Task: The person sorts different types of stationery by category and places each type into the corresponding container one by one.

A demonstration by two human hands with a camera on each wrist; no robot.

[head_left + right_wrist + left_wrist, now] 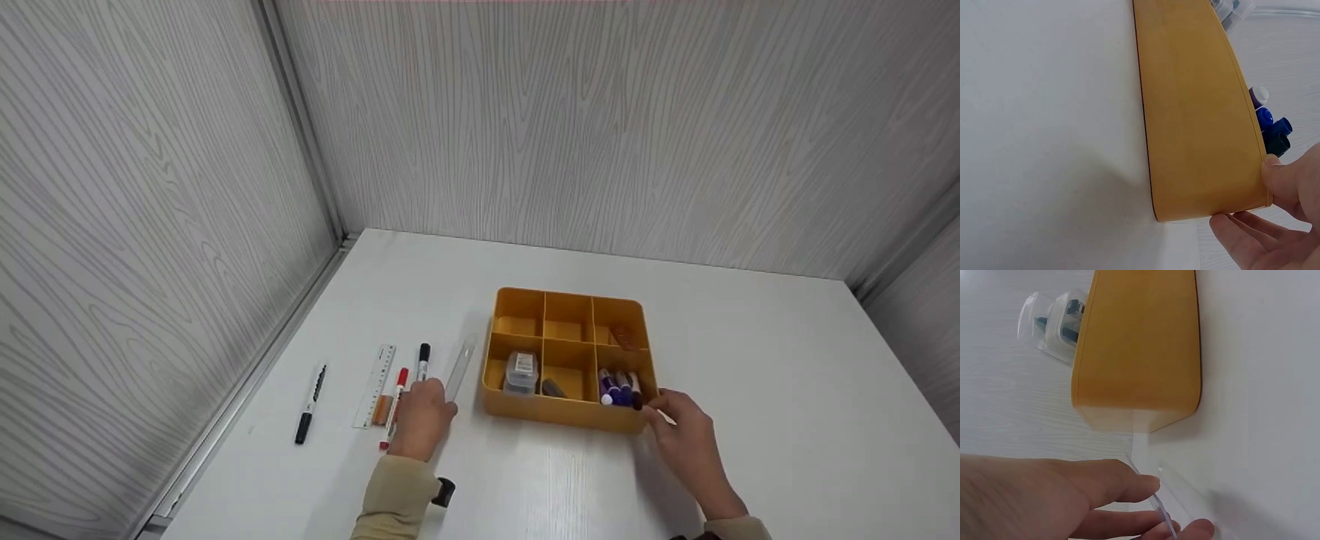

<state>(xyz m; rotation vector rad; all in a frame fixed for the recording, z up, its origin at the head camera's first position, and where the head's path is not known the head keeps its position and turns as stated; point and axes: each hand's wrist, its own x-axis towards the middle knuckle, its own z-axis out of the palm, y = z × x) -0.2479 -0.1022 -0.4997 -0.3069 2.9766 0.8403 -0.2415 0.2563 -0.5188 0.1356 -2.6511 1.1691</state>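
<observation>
My left hand (424, 418) pinches a clear plastic strip, apparently a ruler (460, 367), between thumb and fingers. In the left wrist view the strip's thin edge (1158, 505) shows at the fingertips. My right hand (686, 436) grips the near right corner of a yellow compartment box (559, 414). Its thumb lies at the rim, with the fingers against the side wall, as the right wrist view shows. Inside the box, several markers (621, 388) stand in the near right compartment and a small clear case (521, 371) in the near left one. A dark grey piece (553, 388) lies in the near middle compartment.
Left of the box lie a red-capped marker (401, 381), a black-capped marker (424, 356), a scaled clear ruler (379, 382), an orange block (382, 409) and a black-and-white pen (310, 409). A reddish translucent item (623, 337) sits in the far right compartment. Panels wall the white table.
</observation>
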